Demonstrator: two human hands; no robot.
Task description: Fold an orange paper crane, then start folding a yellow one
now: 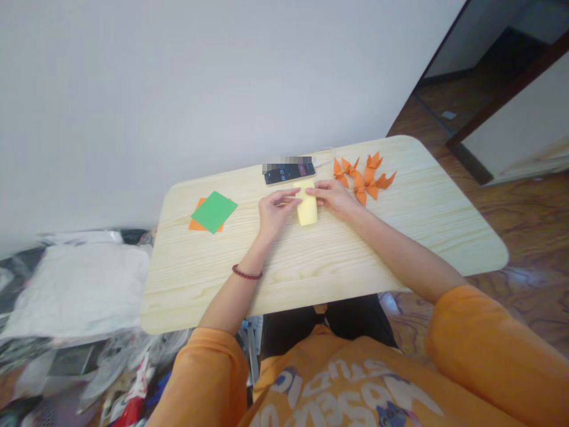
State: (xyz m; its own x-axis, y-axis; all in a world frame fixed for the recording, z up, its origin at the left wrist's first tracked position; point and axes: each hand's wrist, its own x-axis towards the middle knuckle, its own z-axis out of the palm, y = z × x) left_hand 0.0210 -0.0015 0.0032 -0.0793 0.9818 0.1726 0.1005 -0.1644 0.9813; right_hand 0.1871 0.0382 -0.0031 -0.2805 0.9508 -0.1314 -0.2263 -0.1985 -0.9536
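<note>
A pale yellow folded paper (307,209) lies on the light wooden table (338,261), just in front of a dark phone (289,172). My left hand (275,209) rests at the paper's left side, fingers pinched on its upper left edge. My right hand (334,197) presses on the paper's top right corner with fingers closed together. Several orange folded paper figures (363,175) lie just right of my right hand.
A green sheet (215,210) lies over an orange sheet (194,223) at the table's left. White wall stands behind the table. Bags and clutter (75,296) fill the floor at the left. Wooden floor and a doorway lie to the right.
</note>
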